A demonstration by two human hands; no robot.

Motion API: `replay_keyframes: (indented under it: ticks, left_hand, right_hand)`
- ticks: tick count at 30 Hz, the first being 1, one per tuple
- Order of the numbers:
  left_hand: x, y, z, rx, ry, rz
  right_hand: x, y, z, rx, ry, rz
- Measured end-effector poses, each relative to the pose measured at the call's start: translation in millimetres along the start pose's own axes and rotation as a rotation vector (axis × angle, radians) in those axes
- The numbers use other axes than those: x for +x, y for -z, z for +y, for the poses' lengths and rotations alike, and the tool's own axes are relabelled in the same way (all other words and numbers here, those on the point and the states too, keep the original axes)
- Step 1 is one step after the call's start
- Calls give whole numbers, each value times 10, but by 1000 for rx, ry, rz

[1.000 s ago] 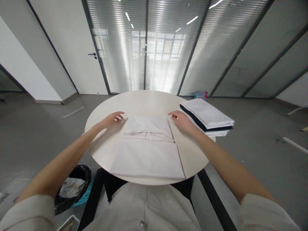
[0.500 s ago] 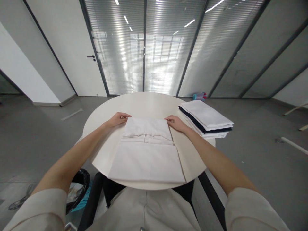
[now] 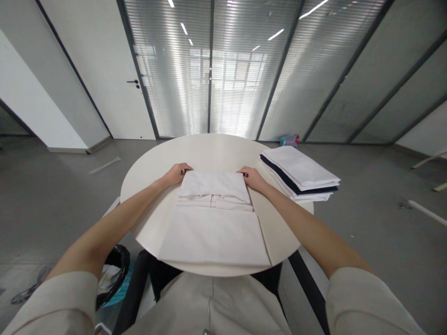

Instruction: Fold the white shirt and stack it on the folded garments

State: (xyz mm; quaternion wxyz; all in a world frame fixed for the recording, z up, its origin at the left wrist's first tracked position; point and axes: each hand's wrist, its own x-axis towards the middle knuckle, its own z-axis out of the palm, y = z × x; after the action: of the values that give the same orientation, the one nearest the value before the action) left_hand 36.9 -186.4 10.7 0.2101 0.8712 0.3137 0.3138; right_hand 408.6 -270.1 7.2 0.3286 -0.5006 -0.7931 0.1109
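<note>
A white garment (image 3: 216, 235) lies folded on the round table, its far part turned back over the rest; a seam and slightly wavy edges show across its middle. At the garment's far left corner, my left hand (image 3: 177, 173) is closed, thumb and fingers pinching the cloth. My right hand (image 3: 253, 177) grips the far right corner in the same way, fingers bent. Exactly what kind of garment it is I cannot make out.
The round white table (image 3: 213, 151) also bears a stack of folded white and dark cloths (image 3: 300, 170) at its right edge. A black-lined waste basket (image 3: 117, 274) stands on the floor at the lower left. Beyond the table are a glass partition (image 3: 230, 102) and a door (image 3: 101, 70).
My hands have drawn slightly closer together at the far corners, the fingers curling in more. The garment lies almost as before; the view has shifted a little.
</note>
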Motion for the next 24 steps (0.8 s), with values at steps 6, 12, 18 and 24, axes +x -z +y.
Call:
replay_keyframes:
  ticks: [6, 12, 18, 24]
  left_hand:
    - [52, -7, -73, -230, 156, -3]
    - [-2, 5, -75, -246, 149, 25]
    - [-25, 45, -41, -178, 179, 6]
    - [-52, 62, -1, -173, 132, -5]
  right_hand:
    - [26, 9, -8, -90, 14, -88]
    - [-39, 16, -40, -76, 24, -51]
    - [-35, 42, -28, -98, 3, -64]
    - [-55, 20, -14, -64, 24, -39]
